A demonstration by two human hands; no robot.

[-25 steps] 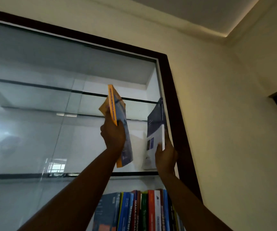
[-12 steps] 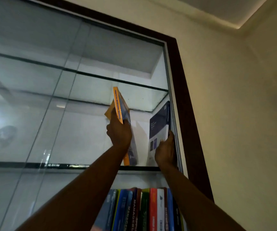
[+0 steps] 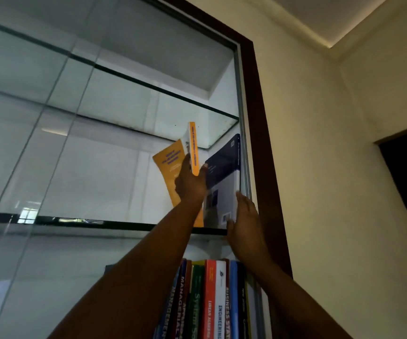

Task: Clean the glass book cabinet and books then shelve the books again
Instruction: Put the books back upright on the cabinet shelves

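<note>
I look up at the glass book cabinet [image 3: 104,148]. My left hand [image 3: 190,183] grips an orange-spined book [image 3: 193,148] standing on the upper glass shelf [image 3: 75,220]; its orange cover [image 3: 168,165] fans out to the left. A dark blue and white book [image 3: 223,177] stands tilted against the cabinet's right side. My right hand [image 3: 244,217] lies with straight fingers against that book's lower right edge.
A row of several upright books [image 3: 212,299] fills the shelf below, under my arms. The dark wooden frame [image 3: 261,143] borders the cabinet on the right, then a cream wall. A glass door panel [image 3: 26,167] covers the left part.
The orange book has swung upright next to the blue and white book, its cover opening leftward. My right hand has slid down the blue and white book's edge and straightened.
</note>
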